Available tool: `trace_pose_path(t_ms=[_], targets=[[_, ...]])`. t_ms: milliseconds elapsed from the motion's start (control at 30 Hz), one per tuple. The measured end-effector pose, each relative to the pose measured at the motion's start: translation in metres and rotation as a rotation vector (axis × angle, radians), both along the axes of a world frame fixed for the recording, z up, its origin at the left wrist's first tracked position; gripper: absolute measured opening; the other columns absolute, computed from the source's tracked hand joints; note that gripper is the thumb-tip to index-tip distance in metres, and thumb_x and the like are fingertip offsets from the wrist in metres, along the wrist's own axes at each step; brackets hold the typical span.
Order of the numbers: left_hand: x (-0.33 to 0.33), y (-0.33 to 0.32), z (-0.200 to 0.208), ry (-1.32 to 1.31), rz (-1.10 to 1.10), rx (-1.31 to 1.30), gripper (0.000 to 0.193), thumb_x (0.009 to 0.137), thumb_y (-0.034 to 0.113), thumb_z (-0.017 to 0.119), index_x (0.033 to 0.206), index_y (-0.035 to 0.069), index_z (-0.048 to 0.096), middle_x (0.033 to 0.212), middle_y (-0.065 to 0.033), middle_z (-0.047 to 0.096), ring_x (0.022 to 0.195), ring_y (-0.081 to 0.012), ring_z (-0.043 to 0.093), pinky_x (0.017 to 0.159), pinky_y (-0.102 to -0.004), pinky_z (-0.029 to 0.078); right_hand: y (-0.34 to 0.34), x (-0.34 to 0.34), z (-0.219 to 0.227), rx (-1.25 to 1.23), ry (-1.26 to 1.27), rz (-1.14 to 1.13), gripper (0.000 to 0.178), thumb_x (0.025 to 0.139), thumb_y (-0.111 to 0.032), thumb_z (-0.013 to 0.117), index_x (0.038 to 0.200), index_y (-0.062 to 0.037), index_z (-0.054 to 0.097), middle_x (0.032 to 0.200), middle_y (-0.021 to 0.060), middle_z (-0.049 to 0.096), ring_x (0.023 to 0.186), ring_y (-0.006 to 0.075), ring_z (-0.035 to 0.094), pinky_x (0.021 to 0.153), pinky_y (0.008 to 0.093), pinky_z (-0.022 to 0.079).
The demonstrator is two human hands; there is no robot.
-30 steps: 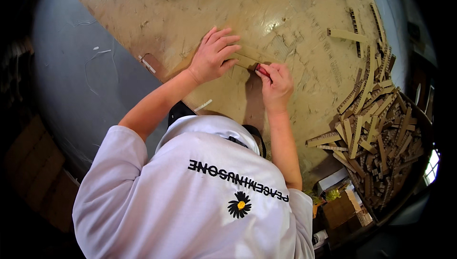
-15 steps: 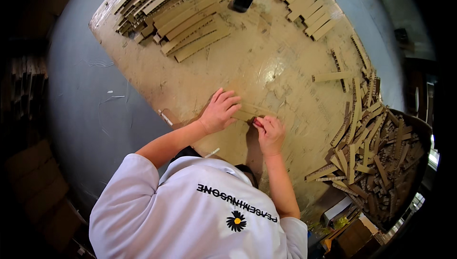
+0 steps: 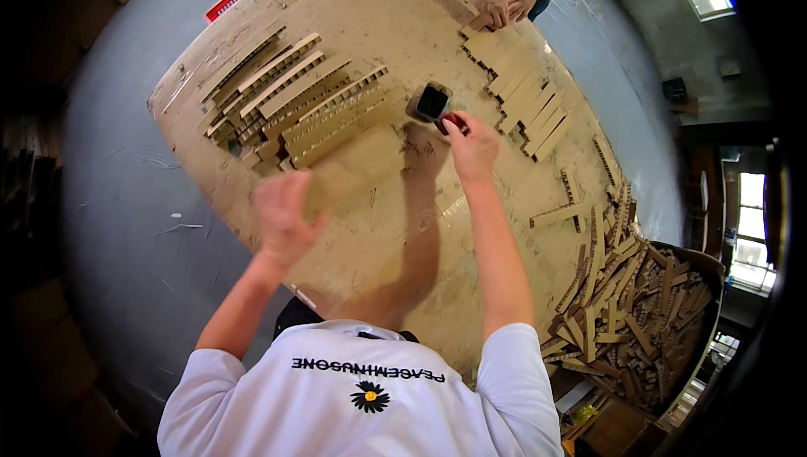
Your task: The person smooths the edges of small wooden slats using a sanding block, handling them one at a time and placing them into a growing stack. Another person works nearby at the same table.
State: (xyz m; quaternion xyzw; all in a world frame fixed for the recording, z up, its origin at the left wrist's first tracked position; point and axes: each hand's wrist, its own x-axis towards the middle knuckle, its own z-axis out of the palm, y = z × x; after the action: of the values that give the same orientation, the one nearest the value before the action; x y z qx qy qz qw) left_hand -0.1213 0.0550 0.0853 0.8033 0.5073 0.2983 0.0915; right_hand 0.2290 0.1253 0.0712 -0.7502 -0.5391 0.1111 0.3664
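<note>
The person leans over a big, scuffed tan worktable (image 3: 370, 20) with both arms stretched out. The left hand (image 3: 284, 215) is blurred, with the fingers curled round one end of a flat brown corrugated-cardboard strip (image 3: 357, 173), which it holds just above the tabletop. The right hand (image 3: 472, 144) reaches further, its fingers pinched shut on a small red-handled tool (image 3: 452, 122) whose tip sits right at the rim of a small dark square pot (image 3: 430, 102) standing on the table; I cannot tell what the tool's end is, since the hand hides most of it.

Beyond the left hand lie neat rows of cut cardboard slats (image 3: 290, 104), and a second staggered row of flat strips (image 3: 521, 91) runs past the pot toward another person's hands (image 3: 503, 5) at the far edge. Loose offcuts are heaped in a bin (image 3: 639, 314) to the right.

The risks look plain enough to me: the pot stands unsupported, so a sideways nudge from the tool could tip it toward the nearby strips. The strip in the left hand, gripped at one end only, could sag or swing into the stacked rows.
</note>
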Motion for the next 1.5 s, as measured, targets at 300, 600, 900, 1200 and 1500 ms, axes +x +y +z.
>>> trace_pose_path(t_ms=[300, 600, 900, 1200, 1500], targets=[[-0.035, 0.126, -0.018, 0.057, 0.247, 0.146, 0.070, 0.080, 0.014, 0.087, 0.142, 0.009, 0.056, 0.140, -0.0127, 0.060, 0.132, -0.0355, 0.053, 0.113, -0.0500, 0.041, 0.064, 0.001, -0.066, -0.091, -0.520, 0.047, 0.011, 0.082, -0.029, 0.080, 0.092, -0.0234, 0.079, 0.091, -0.0004, 0.076, 0.090, 0.0240, 0.068, 0.082, 0.0456, 0.044], [0.036, 0.095, 0.004, -0.114, -0.100, 0.148, 0.048, 0.089, -0.003, 0.075, 0.135, 0.000, 0.060, 0.139, -0.0171, 0.060, 0.130, -0.0372, 0.054, 0.108, -0.0476, 0.046, 0.061, -0.008, -0.067, -0.097, -0.273, -0.145, 0.011, 0.084, -0.030, 0.079, 0.092, -0.0229, 0.081, 0.092, 0.0020, 0.076, 0.092, 0.0252, 0.069, 0.085, 0.0463, 0.046], [0.238, -0.013, 0.004, -0.208, -0.771, -0.146, 0.046, 0.085, -0.001, 0.077, 0.129, 0.000, 0.062, 0.132, -0.0204, 0.060, 0.121, -0.0396, 0.058, 0.102, -0.0457, 0.049, -0.220, 0.064, 0.018, 0.558, 0.977, -0.517, 0.016, 0.096, -0.009, 0.077, 0.106, 0.0023, 0.071, 0.095, 0.0030, 0.072, 0.085, 0.0095, 0.067, 0.076, 0.0262, 0.054], [0.596, -0.262, 0.066, -0.091, -1.423, 0.085, 0.081, 0.086, 0.048, 0.080, 0.147, 0.004, 0.049, 0.140, -0.0175, 0.057, 0.134, -0.0389, 0.051, 0.111, -0.0518, 0.042, -0.644, 0.033, -0.040, 0.878, 1.141, -1.041, 0.016, 0.104, -0.012, 0.067, 0.114, 0.0008, 0.070, 0.108, 0.0071, 0.074, 0.094, 0.0144, 0.067, 0.090, 0.0294, 0.051], [0.812, -0.380, 0.033, 0.345, -1.282, -0.160, 0.112, 0.083, 0.084, 0.064, 0.146, -0.006, 0.045, 0.134, -0.0323, 0.064, 0.124, -0.0424, 0.065, 0.104, -0.0487, 0.054, -0.686, 0.201, -0.010, 1.003, 0.612, -0.974, 0.010, 0.091, 0.001, 0.072, 0.102, 0.0007, 0.072, 0.095, 0.0020, 0.069, 0.092, 0.0121, 0.062, 0.117, 0.0400, 0.036]])
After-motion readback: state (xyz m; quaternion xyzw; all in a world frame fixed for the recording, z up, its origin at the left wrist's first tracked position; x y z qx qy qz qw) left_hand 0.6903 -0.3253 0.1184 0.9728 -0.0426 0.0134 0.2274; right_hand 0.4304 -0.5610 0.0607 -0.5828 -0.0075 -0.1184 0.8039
